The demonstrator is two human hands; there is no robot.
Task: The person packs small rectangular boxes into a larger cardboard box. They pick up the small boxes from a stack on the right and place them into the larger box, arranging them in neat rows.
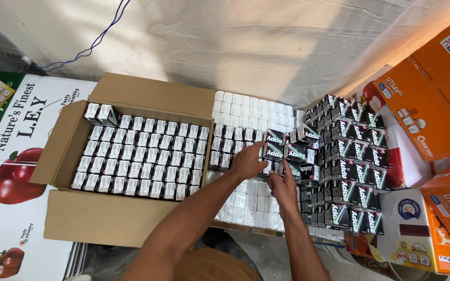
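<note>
Head view, near to far. Two bare forearms rise from the bottom edge toward the centre of the frame. The left hand grasps a block of small black cartons just right of centre, its fingers curled over the block's left side. The right hand, just below and to the right, rests its fingertips on neighbouring black cartons; whether it grips one cannot be told. Under both hands lies a layer of white cartons. At centre left, an open cardboard box holds tight rows of small cartons. At right, a stacked wall of black cartons stands beside orange boxes. A pale sheet fills the upper frame.
</note>
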